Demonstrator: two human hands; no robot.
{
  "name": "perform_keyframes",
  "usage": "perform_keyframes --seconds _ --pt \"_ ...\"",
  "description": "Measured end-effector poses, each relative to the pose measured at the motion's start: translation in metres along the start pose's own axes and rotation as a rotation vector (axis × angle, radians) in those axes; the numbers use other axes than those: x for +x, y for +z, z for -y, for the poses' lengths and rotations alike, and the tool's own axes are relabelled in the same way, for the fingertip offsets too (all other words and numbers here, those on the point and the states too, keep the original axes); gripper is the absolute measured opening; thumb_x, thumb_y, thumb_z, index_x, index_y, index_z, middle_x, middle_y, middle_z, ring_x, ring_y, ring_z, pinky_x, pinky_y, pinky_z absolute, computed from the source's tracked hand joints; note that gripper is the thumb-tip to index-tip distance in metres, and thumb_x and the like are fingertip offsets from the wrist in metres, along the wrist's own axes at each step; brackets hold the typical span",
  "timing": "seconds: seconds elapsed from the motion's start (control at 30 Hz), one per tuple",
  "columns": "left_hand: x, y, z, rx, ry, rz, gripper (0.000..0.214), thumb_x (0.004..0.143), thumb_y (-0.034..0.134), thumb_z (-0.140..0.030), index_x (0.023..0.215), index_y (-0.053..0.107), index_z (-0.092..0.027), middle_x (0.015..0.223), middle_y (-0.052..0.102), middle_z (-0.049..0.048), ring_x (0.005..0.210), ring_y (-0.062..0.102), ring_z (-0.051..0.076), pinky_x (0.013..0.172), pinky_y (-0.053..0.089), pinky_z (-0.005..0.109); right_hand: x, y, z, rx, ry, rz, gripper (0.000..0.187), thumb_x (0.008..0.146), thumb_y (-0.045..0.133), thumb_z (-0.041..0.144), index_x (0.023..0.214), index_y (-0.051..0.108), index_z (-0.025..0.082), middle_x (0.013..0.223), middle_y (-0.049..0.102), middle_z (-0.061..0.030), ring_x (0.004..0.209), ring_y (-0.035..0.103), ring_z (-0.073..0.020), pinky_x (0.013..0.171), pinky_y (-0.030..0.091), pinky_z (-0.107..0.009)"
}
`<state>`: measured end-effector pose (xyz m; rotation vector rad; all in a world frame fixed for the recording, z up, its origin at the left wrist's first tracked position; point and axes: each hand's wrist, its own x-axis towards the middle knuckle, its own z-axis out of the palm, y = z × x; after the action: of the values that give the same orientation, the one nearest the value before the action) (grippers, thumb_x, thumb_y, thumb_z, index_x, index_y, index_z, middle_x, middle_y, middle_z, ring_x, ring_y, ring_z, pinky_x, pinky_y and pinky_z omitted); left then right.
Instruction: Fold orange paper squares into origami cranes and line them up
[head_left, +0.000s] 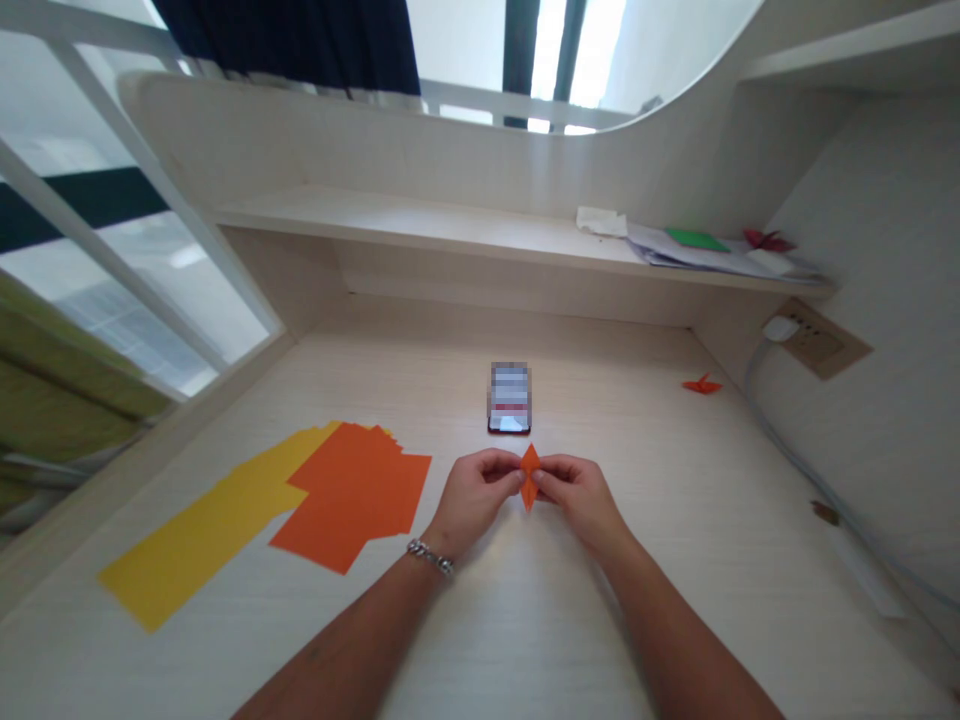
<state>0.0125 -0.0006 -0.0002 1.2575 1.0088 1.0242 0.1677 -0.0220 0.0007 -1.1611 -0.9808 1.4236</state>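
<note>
A small piece of orange origami paper point(531, 460), folded to a narrow diamond, stands upright between my two hands above the desk. My left hand point(480, 490), with a chain bracelet at the wrist, pinches its left edge between thumb and fingers. From the other side my right hand point(574, 490) pinches the right edge, so both thumbs lie near the diamond's middle. Just beyond the hands lies a phone point(510, 398) with a lit, blurred screen. To the left are fanned orange paper sheets point(352, 495), partly covering yellow sheets point(202, 540).
On the desk's far right sits a folded orange paper crane point(703, 384). A cable point(787, 450) runs from the wall socket point(829, 340) down the right side. The raised shelf point(420, 222) at the back holds papers point(697, 252), a green sheet point(696, 239) and a red folded paper point(768, 240).
</note>
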Motion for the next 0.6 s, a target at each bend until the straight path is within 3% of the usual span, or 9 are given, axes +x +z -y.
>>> perform_keyframes --seconds 0.17,0.37,0.5,0.6 --pt "-0.001 -0.001 -0.004 -0.078 -0.031 0.061 0.012 0.068 0.07 -0.019 0.08 0.071 -0.014 0.078 0.071 0.0063 0.07 0.065 0.016 0.069 0.053 0.03 -0.003 -0.003 0.006 0.107 0.066 0.015 0.024 0.057 0.08 0.025 0.078 0.073 0.016 0.074 0.073 -0.0051 0.068 0.068 -0.0196 0.07 0.057 -0.038" --pt "-0.004 -0.002 -0.009 -0.035 0.017 0.034 0.006 0.068 0.069 -0.016 0.073 0.072 -0.016 0.075 0.071 0.0048 0.07 0.064 0.016 0.069 0.052 0.028 -0.006 -0.003 0.014 0.206 0.113 0.065 0.021 0.056 0.08 0.024 0.073 0.071 0.015 0.073 0.072 -0.006 0.069 0.069 -0.0206 0.07 0.056 -0.037" --pt "-0.005 -0.003 -0.01 0.069 0.088 0.044 0.007 0.07 0.068 -0.019 0.075 0.073 -0.017 0.077 0.071 0.0054 0.072 0.064 0.017 0.071 0.051 0.028 -0.005 -0.003 0.014 0.166 0.128 0.052 0.021 0.062 0.076 0.032 0.072 0.071 0.014 0.072 0.071 -0.0065 0.068 0.068 -0.0198 0.067 0.056 -0.035" --pt "-0.006 -0.002 -0.009 0.107 0.142 0.071 0.008 0.072 0.068 -0.021 0.077 0.073 -0.017 0.079 0.071 0.0068 0.074 0.065 0.018 0.072 0.051 0.03 -0.003 -0.004 0.01 0.102 0.089 0.023 0.023 0.058 0.08 0.029 0.073 0.069 0.015 0.069 0.07 -0.0034 0.065 0.066 -0.0175 0.065 0.056 -0.034"
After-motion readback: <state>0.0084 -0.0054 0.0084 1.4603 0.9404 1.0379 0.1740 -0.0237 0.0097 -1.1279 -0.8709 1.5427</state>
